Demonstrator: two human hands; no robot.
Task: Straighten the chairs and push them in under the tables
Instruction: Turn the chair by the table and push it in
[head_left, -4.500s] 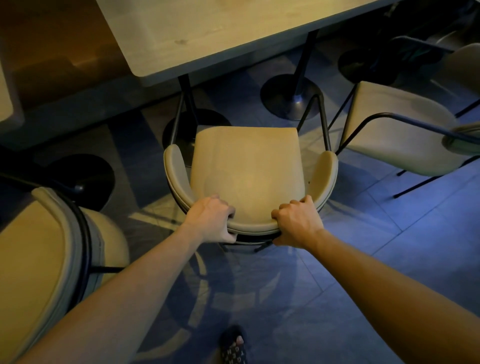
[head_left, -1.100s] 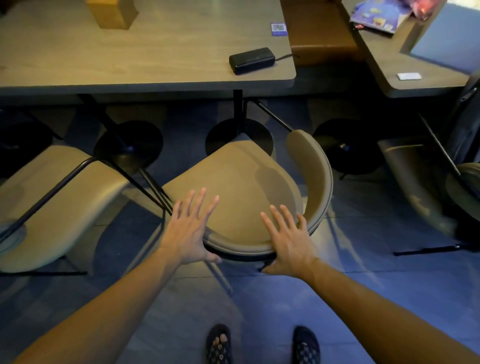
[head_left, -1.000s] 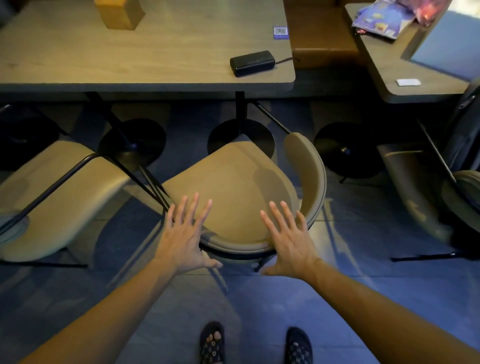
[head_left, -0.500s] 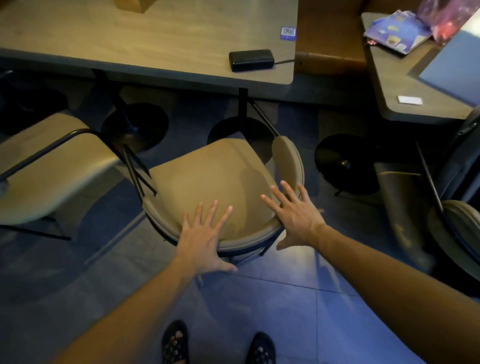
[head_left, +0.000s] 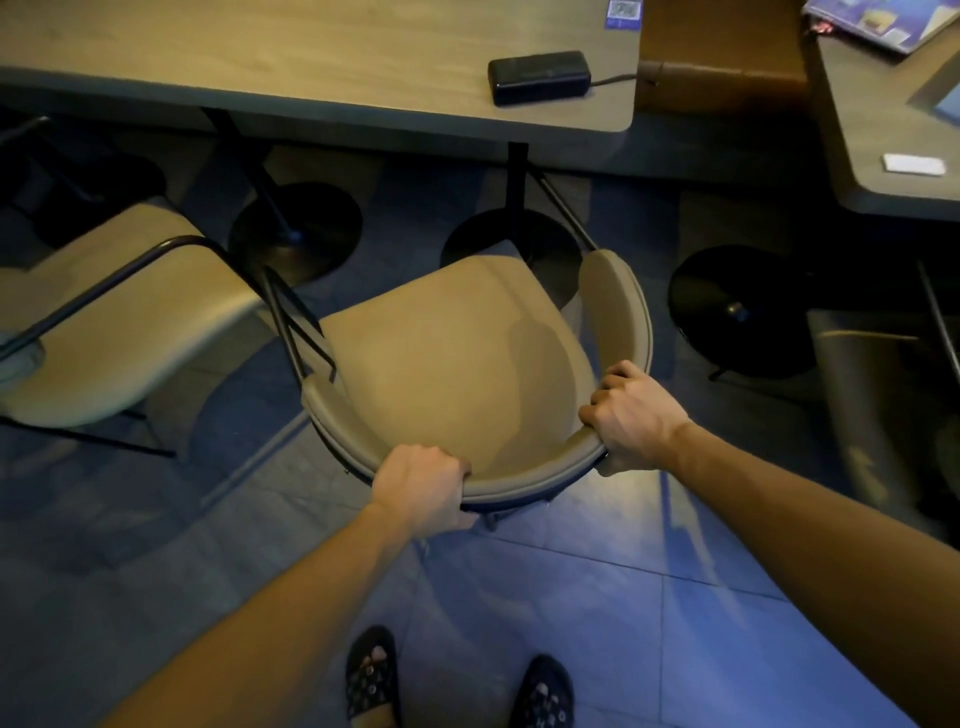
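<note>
- The table (head_left: 311, 57) spans the far side; its near edge runs left to right.
- The chair (head_left: 447, 364) stands just short of that edge, not yet under it. Its seat front points far-left, so the back-to-front axis sits skewed to the table.
- Your left hand (head_left: 418, 491) and right hand (head_left: 631, 415), flat and spread half a second ago, now close around the curved backrest rim. Judgement: grip established; rotate, then push.

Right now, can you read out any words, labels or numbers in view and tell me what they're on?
No text is legible.
Blue sticker on the table: print too small to read.
Black box: no readable label.
Magazines on the right-hand table: blurred.
White card: blank or unreadable.
</note>
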